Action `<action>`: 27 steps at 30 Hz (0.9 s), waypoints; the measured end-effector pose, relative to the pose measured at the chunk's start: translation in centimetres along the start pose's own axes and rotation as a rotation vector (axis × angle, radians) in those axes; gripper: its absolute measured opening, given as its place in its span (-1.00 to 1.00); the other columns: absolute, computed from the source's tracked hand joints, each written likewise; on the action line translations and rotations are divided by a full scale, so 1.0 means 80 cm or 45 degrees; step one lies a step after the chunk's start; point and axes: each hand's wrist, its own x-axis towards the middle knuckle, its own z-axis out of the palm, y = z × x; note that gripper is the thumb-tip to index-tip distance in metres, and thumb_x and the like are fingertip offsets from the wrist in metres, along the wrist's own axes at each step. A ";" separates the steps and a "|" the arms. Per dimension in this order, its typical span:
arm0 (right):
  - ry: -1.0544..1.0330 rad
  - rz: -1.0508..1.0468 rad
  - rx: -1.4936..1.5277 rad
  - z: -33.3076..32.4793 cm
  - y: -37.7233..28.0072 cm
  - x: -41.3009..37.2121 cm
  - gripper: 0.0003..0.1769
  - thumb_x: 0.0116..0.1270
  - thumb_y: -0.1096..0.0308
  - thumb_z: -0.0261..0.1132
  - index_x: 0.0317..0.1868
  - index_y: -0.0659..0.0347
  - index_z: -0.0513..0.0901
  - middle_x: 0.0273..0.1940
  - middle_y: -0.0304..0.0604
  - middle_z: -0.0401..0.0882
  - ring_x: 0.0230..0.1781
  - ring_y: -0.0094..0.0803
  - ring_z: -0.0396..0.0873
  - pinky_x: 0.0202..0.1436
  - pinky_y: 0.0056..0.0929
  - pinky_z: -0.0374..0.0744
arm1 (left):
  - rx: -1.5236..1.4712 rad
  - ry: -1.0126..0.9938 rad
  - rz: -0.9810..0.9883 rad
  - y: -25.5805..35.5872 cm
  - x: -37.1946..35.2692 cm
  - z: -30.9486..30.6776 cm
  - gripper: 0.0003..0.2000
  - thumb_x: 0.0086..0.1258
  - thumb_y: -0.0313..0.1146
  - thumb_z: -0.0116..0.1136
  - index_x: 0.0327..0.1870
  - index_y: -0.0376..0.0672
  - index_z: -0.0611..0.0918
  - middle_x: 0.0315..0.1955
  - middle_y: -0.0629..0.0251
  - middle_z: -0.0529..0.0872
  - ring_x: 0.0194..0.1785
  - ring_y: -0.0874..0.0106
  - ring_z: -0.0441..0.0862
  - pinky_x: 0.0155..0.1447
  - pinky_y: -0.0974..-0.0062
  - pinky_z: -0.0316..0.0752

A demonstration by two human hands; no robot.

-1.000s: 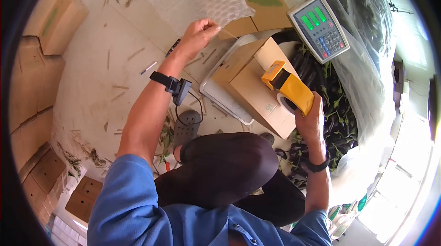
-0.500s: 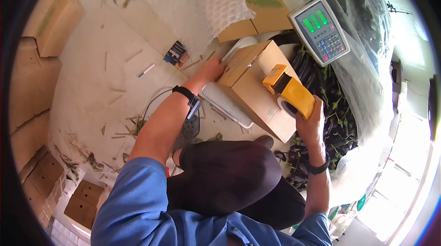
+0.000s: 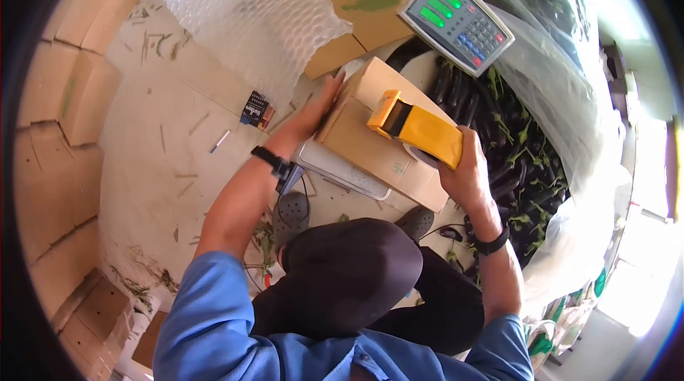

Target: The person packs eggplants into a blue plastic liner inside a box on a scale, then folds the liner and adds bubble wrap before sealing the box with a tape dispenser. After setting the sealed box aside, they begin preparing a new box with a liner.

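The right hand (image 3: 464,176) closes round the tape dispenser (image 3: 432,136); the left hand (image 3: 328,95), open, touches the box (image 3: 362,112) (stiff-looking, weight unclear), best held by opposite sides.

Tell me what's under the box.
A pale, flat platform shows beneath the box, its edge sticking out along one side. Whatever else lies under there is covered by the box.
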 end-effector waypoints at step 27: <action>-0.134 0.229 -0.080 -0.105 0.231 -0.197 -0.48 0.06 0.64 0.36 0.05 0.31 0.39 -0.01 0.16 0.48 0.08 0.25 0.51 0.10 -0.06 0.56 | 2.043 -0.512 0.001 0.180 0.003 0.061 0.16 0.04 0.02 0.62 0.68 0.21 0.08 0.67 0.00 -0.11 0.72 0.05 -0.21 0.70 -0.02 -0.14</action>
